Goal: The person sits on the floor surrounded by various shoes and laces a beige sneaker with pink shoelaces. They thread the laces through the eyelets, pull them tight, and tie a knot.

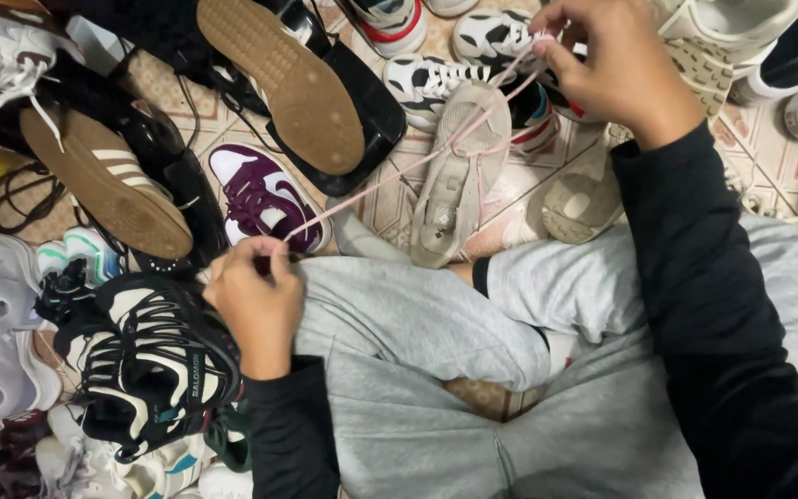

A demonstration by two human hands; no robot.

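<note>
We sit among shoes; a beige sneaker (459, 176) lies sole-up ahead of our grey-trousered legs (436, 323). Our right hand (616, 69), far right, and left hand (256, 300), near left, each pinch the pink lace (390, 176) taut between them.

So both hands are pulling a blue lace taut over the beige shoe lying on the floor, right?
Not quite: the lace is pink, not blue, as the head view shows. The rest holds. The left hand pinches one end near the knee, the right hand holds the other end up high, and the lace runs taut between them over the beige shoe on the floor.
</note>
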